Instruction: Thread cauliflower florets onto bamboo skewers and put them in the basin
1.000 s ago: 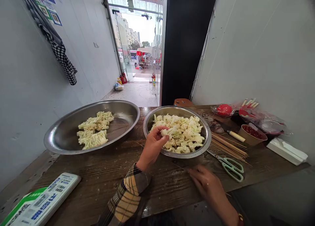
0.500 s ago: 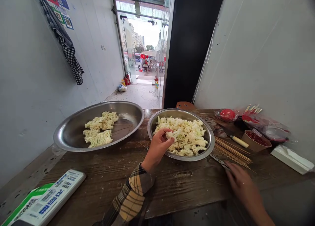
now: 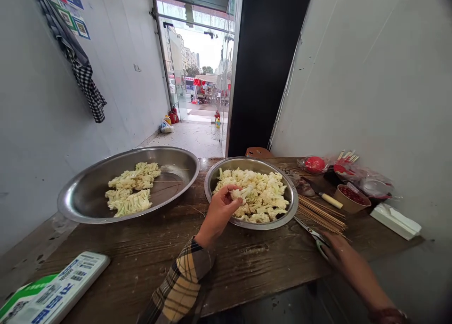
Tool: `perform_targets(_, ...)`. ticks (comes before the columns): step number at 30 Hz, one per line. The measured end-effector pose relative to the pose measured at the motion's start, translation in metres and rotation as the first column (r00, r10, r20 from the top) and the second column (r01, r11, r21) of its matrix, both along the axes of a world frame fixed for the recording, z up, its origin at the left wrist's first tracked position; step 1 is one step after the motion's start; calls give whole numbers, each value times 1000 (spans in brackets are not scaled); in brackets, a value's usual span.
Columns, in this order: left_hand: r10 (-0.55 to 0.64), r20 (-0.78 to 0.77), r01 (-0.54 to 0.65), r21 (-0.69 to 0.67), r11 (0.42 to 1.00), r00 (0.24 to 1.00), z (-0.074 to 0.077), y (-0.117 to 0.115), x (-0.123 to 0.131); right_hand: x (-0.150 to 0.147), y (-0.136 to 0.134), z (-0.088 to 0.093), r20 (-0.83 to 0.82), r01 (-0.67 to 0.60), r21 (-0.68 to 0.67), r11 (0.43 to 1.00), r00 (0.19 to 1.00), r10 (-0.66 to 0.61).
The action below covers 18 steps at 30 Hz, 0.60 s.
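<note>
My left hand (image 3: 219, 213), in a plaid sleeve, pinches a cauliflower floret (image 3: 243, 193) at the near left edge of a round steel bowl (image 3: 293, 206) heaped with florets. My right hand (image 3: 337, 249) lies over the green-handled scissors (image 3: 316, 237) on the wooden table, just before a bundle of bamboo skewers (image 3: 323, 212); its fingers are blurred and partly hidden. A wide steel pan (image 3: 81, 197) on the left holds cauliflower threaded on skewers (image 3: 130, 190).
A printed box (image 3: 52, 293) lies at the near left corner. At the right stand a paper cup of red sauce (image 3: 351, 197), a knife (image 3: 326, 199), plastic bags with red items (image 3: 339, 168) and a white packet (image 3: 395, 219). Walls close in both sides; a doorway opens ahead.
My right hand slid right along the table's near edge to the scissors. The left hand kept hold of the floret at the bowl's edge.
</note>
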<state>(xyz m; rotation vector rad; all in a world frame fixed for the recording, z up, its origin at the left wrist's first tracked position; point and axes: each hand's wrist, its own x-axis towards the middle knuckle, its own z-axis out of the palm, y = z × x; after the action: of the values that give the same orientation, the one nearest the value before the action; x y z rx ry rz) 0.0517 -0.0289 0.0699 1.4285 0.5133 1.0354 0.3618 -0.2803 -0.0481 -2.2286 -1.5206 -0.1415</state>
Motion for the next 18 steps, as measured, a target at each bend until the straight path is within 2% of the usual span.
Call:
perform_targets(3, -2, -21, 2, 22, 1000, 1000, -1, 1, 0, -9, -10, 2, -114, 118, 188, 975, 989, -98)
perform_targets(5, 5, -33, -4, 42, 999, 999, -1, 1, 0, -16, -14, 10, -301, 287, 285, 915, 933, -198)
perform_targets(7, 9, -40, -6, 57, 998, 999, -1, 0, 0, -28, -15, 26, -566, 466, 307, 830, 790, -234)
perform_targets(9, 7, -44, -4, 66, 998, 999, -1, -1, 0, -45, -9, 48, -792, 540, 303, 785, 601, -108)
perform_targets(10, 5, -46, -2, 68, 998, 999, -1, -1, 0, -55, -5, 59, -853, 525, 326, 786, 521, 6)
perform_targets(12, 2, -50, 1, 68, 998, 999, -2, -1, 0, -78, 7, 80, -909, 438, 307, 845, 399, 124)
perform_targets(15, 5, -45, -1, 73, 997, 999, -3, 0, 1, -109, 25, 102, -934, 321, 277, 906, 311, 176)
perform_targets(18, -8, -26, 10, 72, 997, 1000, -3, 0, 1, -131, 34, 113, -963, 195, 246, 950, 156, 217)
